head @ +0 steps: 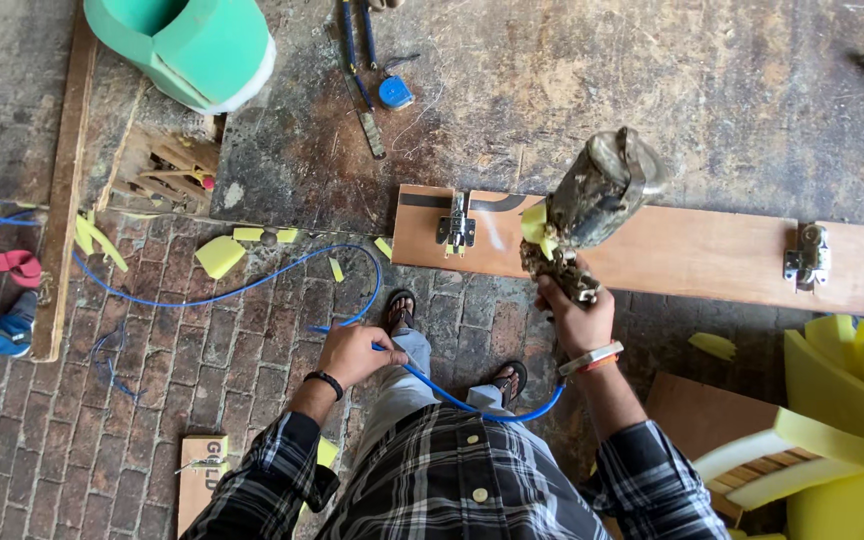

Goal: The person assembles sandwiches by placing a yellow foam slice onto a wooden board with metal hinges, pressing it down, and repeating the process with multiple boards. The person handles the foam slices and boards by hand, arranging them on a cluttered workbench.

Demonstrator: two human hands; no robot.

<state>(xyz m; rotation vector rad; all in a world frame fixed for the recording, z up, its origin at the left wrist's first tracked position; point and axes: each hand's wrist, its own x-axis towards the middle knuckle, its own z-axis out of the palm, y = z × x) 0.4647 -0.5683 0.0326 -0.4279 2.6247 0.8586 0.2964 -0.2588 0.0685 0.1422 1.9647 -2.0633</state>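
My right hand grips the handle of a grimy spray gun with a metal cup on top. It is held over the near edge of a brown wooden board that lies across the worktable edge. A scrap of yellow foam is stuck by the gun's nozzle. My left hand holds the thin blue air hose, which loops across the brick floor and runs under to the gun. Two metal hinges are fixed on the board.
A green foam block sits at the table's far left. Pliers and a blue tape measure lie on the stained worktable. Yellow foam scraps litter the bricks. A yellow foam-covered chair frame stands at right. My sandalled feet are below.
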